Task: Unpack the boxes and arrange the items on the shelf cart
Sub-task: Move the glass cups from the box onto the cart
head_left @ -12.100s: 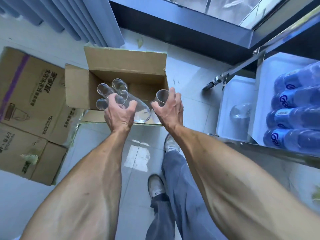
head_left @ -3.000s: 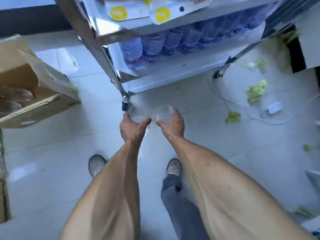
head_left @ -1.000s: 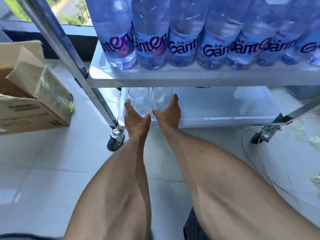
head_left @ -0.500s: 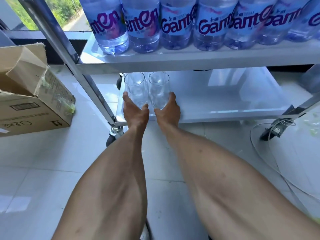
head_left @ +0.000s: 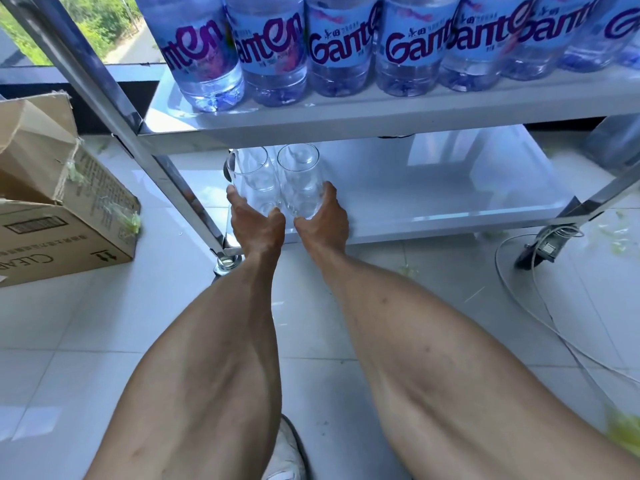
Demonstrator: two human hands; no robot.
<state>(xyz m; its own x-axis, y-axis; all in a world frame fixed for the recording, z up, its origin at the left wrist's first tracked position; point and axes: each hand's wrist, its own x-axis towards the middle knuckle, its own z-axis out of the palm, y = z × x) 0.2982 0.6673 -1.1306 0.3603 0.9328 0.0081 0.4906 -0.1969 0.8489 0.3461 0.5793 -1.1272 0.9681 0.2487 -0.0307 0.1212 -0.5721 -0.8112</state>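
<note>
Two clear drinking glasses stand side by side at the left front of the shelf cart's white bottom shelf (head_left: 433,202). My left hand (head_left: 256,223) grips the left glass (head_left: 251,174), thumb and fingers curled round its lower part. My right hand (head_left: 323,220) grips the right glass (head_left: 299,174) the same way. Both glasses are upright, and whether their bases touch the shelf is hard to tell. A third glass seems to stand behind them, blurred.
Several blue Ganten water bottles (head_left: 343,46) fill the shelf above. A steel cart post (head_left: 121,109) slants down at left to a caster (head_left: 227,263). An open cardboard box (head_left: 52,209) sits on the tiled floor at left. A white cable (head_left: 519,289) loops at right.
I carried two glasses from the box to the cart. Over the last second both hands moved them slightly deeper onto the bottom shelf, and the camera came closer.
</note>
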